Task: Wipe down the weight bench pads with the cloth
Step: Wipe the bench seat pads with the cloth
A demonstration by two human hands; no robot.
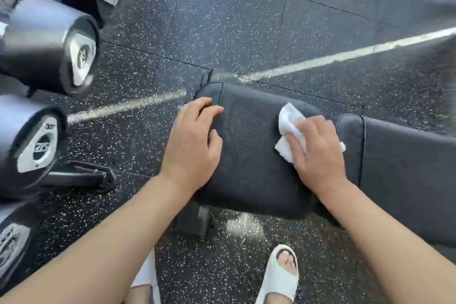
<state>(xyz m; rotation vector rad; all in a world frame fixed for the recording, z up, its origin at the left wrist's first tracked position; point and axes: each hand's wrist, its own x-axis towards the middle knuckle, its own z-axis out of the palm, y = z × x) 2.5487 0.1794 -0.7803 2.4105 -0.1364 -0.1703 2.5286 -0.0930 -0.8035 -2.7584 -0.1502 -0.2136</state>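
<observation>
Far left: row of dumbbells (47, 49) on a rack, heads toward the camera, well apart from the work area. Floor (246, 20) is dark speckled rubber tile w/ a pale stripe running across.

Left hand (191, 145): rests on the left end of the seat pad (249, 155). Fingers (208, 111) are relaxed and slightly bent, lying over the pad's far-left corner; they grasp nothing. Judged function: bracing the table during the wipe.

Centre: seat pad is the short black section, textured surface, w/ frame parts showing at its far and near left ends.

Right hand (318, 153): palm down on the cloth (290, 128), a crumpled white piece. Fingers are bent over it and hold it against the right part of the seat pad, near the gap to the next section. Cloth edges stick out past the hand at left and far side.

Right: back pad (407, 168), the long black section, runs off frame; separated from the seat pad by a narrow gap.

Status (judgement): wipe in progress on the seat pad. No wet trace visible, so area covered cannot be confirmed. Back pad shows no contact w/ the cloth; treat as still to do, plus pad edges.

Near edge: person's feet in white sandals (281, 276) on the floor.
</observation>
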